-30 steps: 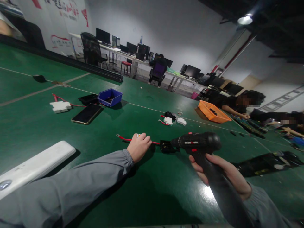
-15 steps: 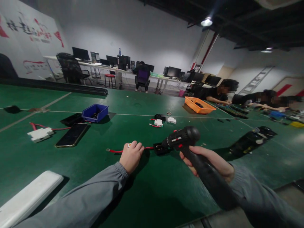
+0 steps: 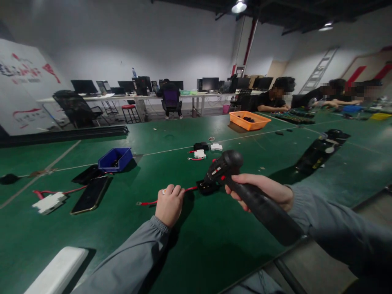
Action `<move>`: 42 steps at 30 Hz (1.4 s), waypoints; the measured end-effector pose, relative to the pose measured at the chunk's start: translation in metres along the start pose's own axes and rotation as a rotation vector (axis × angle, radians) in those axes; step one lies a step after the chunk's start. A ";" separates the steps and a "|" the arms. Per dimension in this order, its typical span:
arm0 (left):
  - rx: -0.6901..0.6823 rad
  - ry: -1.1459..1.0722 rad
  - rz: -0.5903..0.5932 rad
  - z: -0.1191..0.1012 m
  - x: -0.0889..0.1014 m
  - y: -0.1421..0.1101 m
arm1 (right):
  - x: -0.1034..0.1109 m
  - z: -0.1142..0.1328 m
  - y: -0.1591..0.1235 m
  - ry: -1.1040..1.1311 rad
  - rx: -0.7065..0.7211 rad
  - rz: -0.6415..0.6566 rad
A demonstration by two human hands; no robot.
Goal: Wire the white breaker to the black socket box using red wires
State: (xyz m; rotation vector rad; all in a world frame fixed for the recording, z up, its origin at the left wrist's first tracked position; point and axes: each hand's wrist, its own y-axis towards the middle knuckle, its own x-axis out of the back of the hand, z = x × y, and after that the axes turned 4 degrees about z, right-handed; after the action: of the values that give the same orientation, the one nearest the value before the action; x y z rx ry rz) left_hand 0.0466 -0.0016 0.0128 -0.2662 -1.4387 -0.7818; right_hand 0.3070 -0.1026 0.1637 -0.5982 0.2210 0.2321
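Note:
My left hand is closed over a small white block, mostly hidden, with a patch of white and orange showing by the fingers. A red cable comes out on both sides of this hand; its left end has a metal ring lug. The right stretch runs to a small open black holder with metal contacts inside. Wrapped round the handle of a black cordless drill, my right hand has a finger at the red trigger. The drill's nose points down into the black holder; its tip is hard to make out.
Left on the green table are a phone, blue bin, white block with red cables and white case. Beyond lie white blocks and an orange bin. A black bottle lies right; co-workers sit behind.
The view has swung right and levelled out, shifting things leftward. The drill looks more tilted over the black holder, still in my right hand. My left hand keeps its hold.

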 end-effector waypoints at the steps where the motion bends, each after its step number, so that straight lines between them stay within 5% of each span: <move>1: -0.001 0.004 0.004 0.000 0.001 0.000 | -0.001 0.000 0.000 0.000 -0.001 -0.002; 42: -0.007 0.049 -0.004 0.000 0.003 0.001 | 0.004 -0.004 0.000 0.043 0.049 0.041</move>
State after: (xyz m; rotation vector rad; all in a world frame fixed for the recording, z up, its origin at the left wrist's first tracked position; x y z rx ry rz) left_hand 0.0470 -0.0022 0.0162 -0.2479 -1.3910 -0.7911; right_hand 0.3101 -0.1041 0.1592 -0.5507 0.2796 0.2527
